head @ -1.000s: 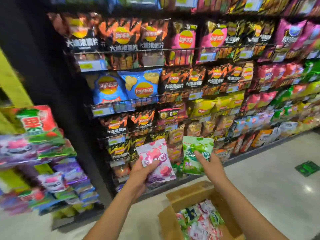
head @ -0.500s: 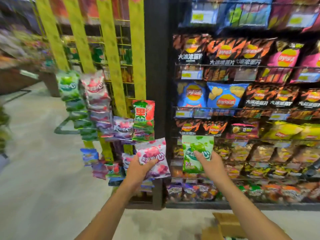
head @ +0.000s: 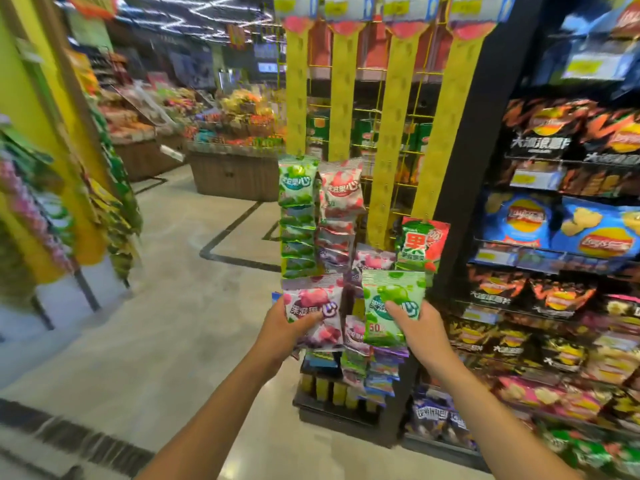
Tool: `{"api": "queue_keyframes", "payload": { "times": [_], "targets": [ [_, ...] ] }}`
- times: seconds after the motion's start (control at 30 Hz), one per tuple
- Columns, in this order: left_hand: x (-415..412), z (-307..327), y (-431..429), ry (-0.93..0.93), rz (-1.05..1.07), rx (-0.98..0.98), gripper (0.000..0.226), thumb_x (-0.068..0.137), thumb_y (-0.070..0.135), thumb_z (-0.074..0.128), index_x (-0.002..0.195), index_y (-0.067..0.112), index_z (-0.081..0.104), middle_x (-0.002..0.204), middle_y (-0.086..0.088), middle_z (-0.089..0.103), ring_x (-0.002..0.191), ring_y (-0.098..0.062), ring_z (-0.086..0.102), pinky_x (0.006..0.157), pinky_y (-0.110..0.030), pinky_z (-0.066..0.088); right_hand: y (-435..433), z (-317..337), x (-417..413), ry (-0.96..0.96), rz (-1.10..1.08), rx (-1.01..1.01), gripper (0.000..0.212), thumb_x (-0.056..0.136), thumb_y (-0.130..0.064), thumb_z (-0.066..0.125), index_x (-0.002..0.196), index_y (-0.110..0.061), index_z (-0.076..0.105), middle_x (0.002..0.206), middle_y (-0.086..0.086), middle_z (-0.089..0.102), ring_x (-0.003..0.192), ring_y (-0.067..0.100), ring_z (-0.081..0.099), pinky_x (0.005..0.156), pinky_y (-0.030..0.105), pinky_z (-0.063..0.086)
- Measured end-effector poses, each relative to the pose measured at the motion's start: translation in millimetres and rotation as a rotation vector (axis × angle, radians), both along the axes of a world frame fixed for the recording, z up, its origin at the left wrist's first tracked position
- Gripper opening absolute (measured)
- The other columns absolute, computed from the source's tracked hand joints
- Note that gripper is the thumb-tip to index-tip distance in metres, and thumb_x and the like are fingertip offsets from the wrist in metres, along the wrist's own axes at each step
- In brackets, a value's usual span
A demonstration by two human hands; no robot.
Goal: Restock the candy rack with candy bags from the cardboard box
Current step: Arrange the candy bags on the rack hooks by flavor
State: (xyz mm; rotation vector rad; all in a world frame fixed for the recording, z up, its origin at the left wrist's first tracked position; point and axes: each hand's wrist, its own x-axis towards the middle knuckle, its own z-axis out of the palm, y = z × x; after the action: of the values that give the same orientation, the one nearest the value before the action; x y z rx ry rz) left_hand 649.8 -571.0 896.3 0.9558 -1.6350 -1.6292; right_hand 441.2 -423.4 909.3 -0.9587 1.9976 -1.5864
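Two hands, two bags. The left hand (head: 284, 327) pinches one pink candy bag (head: 313, 306), thumb flat across its front, the other fingers hidden behind. The right hand (head: 420, 323) pinches one green candy bag (head: 391, 306) the same way. Both are glossy, crinkled plastic pouches, roughly rectangular, with crimped top edges.

Just beyond the fingertips stands the candy rack (head: 391, 133): four long yellow strips on a wire grid. Above the left thumb hang two columns of overlapping pouches, one of green hanging bags (head: 298, 216) and one of pink hanging bags (head: 339, 202). A red-and-green pouch (head: 422, 244) hangs just above the right thumb. Right of the right hand, chip shelves (head: 554, 237) hold puffy foil bags. The held bags partly hide more small pouches behind and below them.
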Motion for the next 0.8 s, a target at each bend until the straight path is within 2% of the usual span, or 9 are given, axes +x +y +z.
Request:
{"api": "queue_keyframes", "payload": {
  "times": [0.03,0.13,0.2,0.27,0.33,0.43,0.57,0.67,0.8],
  "targets": [
    [9,2,-7,0.004,-0.002,-0.003,0.036,0.090,0.024,0.081,0.121,0.029,0.063,0.112,0.000,0.078,0.094,-0.018,0.079,0.071,-0.034,0.065,-10,3,9,0.001,0.011,0.000,0.025,0.093,-0.040,0.071,0.109,-0.021,0.069,0.102,-0.002,0.075,0.095,0.017,0.070,0.086,0.039,0.053],
    [34,9,-25,0.027,0.009,-0.008,0.035,0.092,0.021,0.079,0.123,0.026,0.063,0.110,-0.001,0.079,0.094,-0.020,0.079,0.080,-0.041,0.066,-39,11,31,0.008,0.063,-0.005,0.027,0.092,-0.046,0.070,0.108,-0.024,0.068,0.102,-0.002,0.074,0.097,0.018,0.070,0.088,0.044,0.053],
    [48,12,-37,0.035,0.022,-0.018,0.034,0.093,0.020,0.078,0.124,0.025,0.063,0.110,0.000,0.079,0.096,-0.021,0.079,0.083,-0.043,0.065,-56,19,43,0.015,0.091,-0.002,0.025,0.092,-0.047,0.070,0.105,-0.026,0.067,0.099,-0.004,0.073,0.096,0.018,0.069,0.085,0.040,0.053],
    [57,15,-51,0.037,0.038,-0.032,0.034,0.094,0.019,0.078,0.124,0.024,0.063,0.110,0.000,0.080,0.098,-0.022,0.079,0.086,-0.045,0.065,-71,26,52,0.015,0.120,0.002,0.015,0.095,-0.043,0.067,0.096,-0.031,0.059,0.094,-0.009,0.065,0.090,0.011,0.063,0.082,0.035,0.046],
    [63,20,-63,0.040,0.054,-0.037,0.035,0.093,0.019,0.078,0.124,0.024,0.063,0.109,0.001,0.080,0.097,-0.021,0.079,0.083,-0.042,0.065,-85,37,62,0.027,0.141,-0.002,0.018,0.098,-0.039,0.065,0.094,-0.031,0.050,0.093,-0.014,0.056,0.083,0.004,0.054,0.084,0.032,0.042],
    [67,27,-83,0.055,0.080,-0.046,0.034,0.092,0.016,0.079,0.123,0.021,0.065,0.107,0.001,0.080,0.094,-0.019,0.079,0.073,-0.031,0.064,-111,45,65,0.038,0.150,-0.025,0.025,0.097,-0.041,0.065,0.108,-0.029,0.046,0.100,-0.015,0.058,0.085,0.000,0.051,0.087,0.030,0.042],
    [61,38,-112,0.082,0.082,-0.064,0.035,0.092,0.009,0.078,0.123,0.019,0.065,0.109,-0.001,0.080,0.097,-0.022,0.079,0.079,-0.033,0.064,-148,53,58,0.083,0.157,-0.017,0.040,0.089,-0.057,0.067,0.113,-0.026,0.062,0.101,-0.004,0.072,0.091,0.014,0.068,0.081,0.038,0.055],
    [50,47,-139,0.095,0.089,-0.063,0.035,0.092,0.008,0.077,0.123,0.020,0.065,0.107,0.000,0.081,0.095,-0.022,0.079,0.075,-0.030,0.064,-177,60,46,0.076,0.159,-0.052,0.017,0.094,-0.045,0.068,0.102,-0.034,0.060,0.103,-0.009,0.071,0.093,0.010,0.066,0.074,0.028,0.051],
    [31,63,-178,0.100,0.087,-0.097,0.044,0.090,0.008,0.079,0.130,0.016,0.063,0.111,-0.002,0.080,0.099,-0.023,0.078,0.087,-0.040,0.064,-211,77,33,0.047,0.134,-0.088,0.024,0.096,-0.039,0.068,0.108,-0.026,0.053,0.099,-0.022,0.058,0.093,0.010,0.057,0.082,0.029,0.041]
  ]
}}
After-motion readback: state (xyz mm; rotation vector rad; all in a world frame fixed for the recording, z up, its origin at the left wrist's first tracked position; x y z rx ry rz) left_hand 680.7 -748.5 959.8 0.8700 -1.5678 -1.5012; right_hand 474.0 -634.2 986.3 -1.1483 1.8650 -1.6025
